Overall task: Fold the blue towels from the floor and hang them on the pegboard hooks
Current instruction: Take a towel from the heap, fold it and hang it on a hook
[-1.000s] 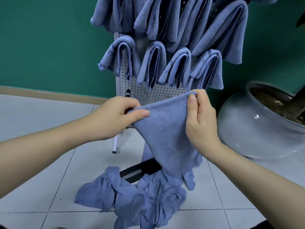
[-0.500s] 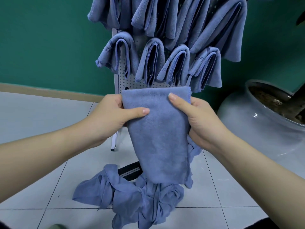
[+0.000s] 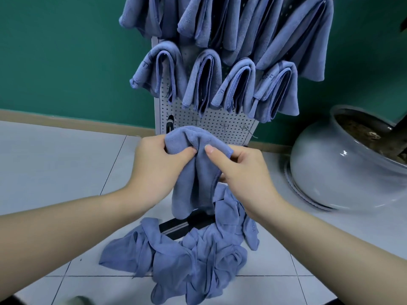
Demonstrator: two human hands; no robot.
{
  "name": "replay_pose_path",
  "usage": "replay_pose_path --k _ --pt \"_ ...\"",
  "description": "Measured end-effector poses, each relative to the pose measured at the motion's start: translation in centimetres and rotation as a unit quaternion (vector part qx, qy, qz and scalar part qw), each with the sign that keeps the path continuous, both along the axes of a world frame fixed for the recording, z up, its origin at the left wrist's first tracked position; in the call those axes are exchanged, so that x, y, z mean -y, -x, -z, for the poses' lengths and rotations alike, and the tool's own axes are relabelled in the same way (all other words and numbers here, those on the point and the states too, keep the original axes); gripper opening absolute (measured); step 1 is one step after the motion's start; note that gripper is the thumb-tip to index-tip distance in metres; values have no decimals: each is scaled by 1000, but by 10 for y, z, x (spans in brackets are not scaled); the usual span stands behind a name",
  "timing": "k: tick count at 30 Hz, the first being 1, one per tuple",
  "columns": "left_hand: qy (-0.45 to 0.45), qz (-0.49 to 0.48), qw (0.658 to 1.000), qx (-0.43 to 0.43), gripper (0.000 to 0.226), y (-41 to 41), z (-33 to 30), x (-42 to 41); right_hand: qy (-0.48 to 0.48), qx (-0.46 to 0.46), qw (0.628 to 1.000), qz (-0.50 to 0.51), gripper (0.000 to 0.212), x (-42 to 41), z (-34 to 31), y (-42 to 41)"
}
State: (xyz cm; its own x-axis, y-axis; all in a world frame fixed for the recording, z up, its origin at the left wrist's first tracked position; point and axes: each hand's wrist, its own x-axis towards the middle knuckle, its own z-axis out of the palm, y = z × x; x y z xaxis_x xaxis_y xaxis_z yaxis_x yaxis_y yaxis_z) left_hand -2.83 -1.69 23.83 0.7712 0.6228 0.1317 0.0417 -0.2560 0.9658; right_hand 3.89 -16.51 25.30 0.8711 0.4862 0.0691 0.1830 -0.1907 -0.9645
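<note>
I hold one blue towel (image 3: 193,172) in front of the pegboard (image 3: 215,122), its top bunched into a hump and the rest hanging down. My left hand (image 3: 158,166) pinches its top left with thumb and fingers. My right hand (image 3: 240,172) pinches the top right edge, thumb on the front. Both thumbs nearly meet at the towel's middle. Below lies a heap of crumpled blue towels (image 3: 187,258) on the floor. Several folded towels (image 3: 207,80) hang in two rows on the pegboard hooks.
A large pale ceramic pot (image 3: 343,170) with soil stands on the floor at the right. A black and white base bar (image 3: 182,225) of the pegboard stand shows under the heap. The green wall (image 3: 66,58) is behind; white floor tiles (image 3: 55,164) spread left.
The towel was spread flat between my hands; now my hands have come together, folding its width so the top bunches up. The view dropped slightly toward the floor.
</note>
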Motion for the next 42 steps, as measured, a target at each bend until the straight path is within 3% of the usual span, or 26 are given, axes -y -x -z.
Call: replay_pose_path --k 7,12,22,26,30,32,36,42 --pt "30 38 998 27 10 3 -6 2 -7 11 1000 10 71 1 -1 -4" --pt "63 23 997 29 22 -1 -5 -7 -11 21 999 22 71 2 -8 -11" --pt "47 -27 998 37 39 -6 -4 3 -9 -1 1000 -4 64 -7 2 13" --pt "24 -19 998 52 29 -4 -3 6 -9 -16 1000 7 56 -8 4 14" --pt "-24 37 997 68 10 3 -5 10 -21 -11 999 22 66 -9 2 10" --pt "-30 82 994 69 26 8 -5 15 -26 -5 999 25 69 -9 1 5" --pt "-3 137 984 117 58 14 -1 23 -17 21 999 30 55 -6 -4 -1" --pt "-33 94 986 131 26 4 1 14 -20 49 999 6 33 -3 -4 -1"
